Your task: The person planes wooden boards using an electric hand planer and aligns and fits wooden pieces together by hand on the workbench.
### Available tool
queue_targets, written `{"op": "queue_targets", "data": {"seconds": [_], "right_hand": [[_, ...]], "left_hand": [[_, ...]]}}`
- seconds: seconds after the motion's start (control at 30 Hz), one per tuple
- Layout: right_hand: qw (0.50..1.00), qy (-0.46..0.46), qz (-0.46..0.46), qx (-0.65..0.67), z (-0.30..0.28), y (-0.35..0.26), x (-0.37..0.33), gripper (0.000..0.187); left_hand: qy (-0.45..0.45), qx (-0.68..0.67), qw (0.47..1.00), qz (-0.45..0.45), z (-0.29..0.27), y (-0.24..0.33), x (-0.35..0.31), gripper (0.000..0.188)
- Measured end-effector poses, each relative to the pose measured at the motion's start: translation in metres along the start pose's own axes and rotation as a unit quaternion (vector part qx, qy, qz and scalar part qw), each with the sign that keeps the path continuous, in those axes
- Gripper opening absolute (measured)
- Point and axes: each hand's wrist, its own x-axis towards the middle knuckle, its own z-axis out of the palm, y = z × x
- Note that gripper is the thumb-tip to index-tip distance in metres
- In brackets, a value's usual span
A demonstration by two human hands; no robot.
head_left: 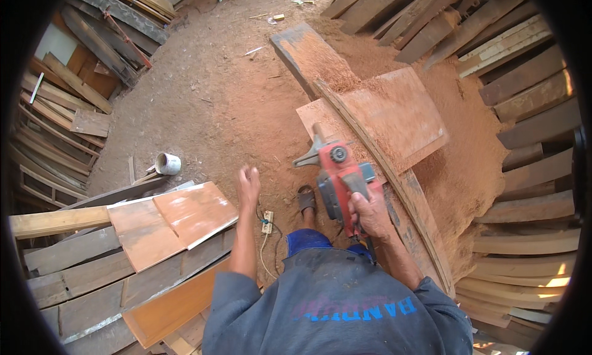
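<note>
My right hand is wrapped round the rear handle of a red electric hand planer. A grey metal fence and a front knob stick out at its far left side. The planer is tilted beside a long narrow wooden strip that runs along a thick plank. Under the strip, a flat reddish wooden board lies crosswise on the plank, dusted with shavings. My left hand hangs in the air left of the planer, fingers loosely bent, with nothing visible in it.
Two reddish panels rest on stacked timber at the left. A white bucket stands beyond them. Near my sandalled foot, a power strip and cable lie on the ground. Sawdust covers the right floor; planks line the right side.
</note>
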Motion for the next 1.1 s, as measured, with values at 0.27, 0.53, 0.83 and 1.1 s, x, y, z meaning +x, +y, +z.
{"op": "queue_targets", "data": {"seconds": [0.27, 0.53, 0.83, 1.1], "right_hand": [[0.995, -0.039, -0.051, -0.082, 0.009, 0.037, 0.018, 0.048], [0.983, -0.022, -0.064, -0.173, 0.004, 0.042, 0.084, 0.049], [0.958, -0.008, -0.187, -0.218, 0.054, -0.023, 0.259, 0.049], [0.978, -0.019, -0.082, -0.191, 0.028, 0.001, 0.183, 0.054]], "left_hand": [[-0.154, -0.152, 0.976, 0.017, 0.071, 0.069, -0.192, 0.069], [-0.103, -0.150, 0.983, 0.004, 0.108, 0.097, -0.134, 0.062], [-0.080, -0.185, 0.979, 0.028, 0.120, 0.120, 0.055, 0.031], [-0.161, -0.239, 0.958, -0.008, 0.109, 0.132, -0.023, 0.034]]}}
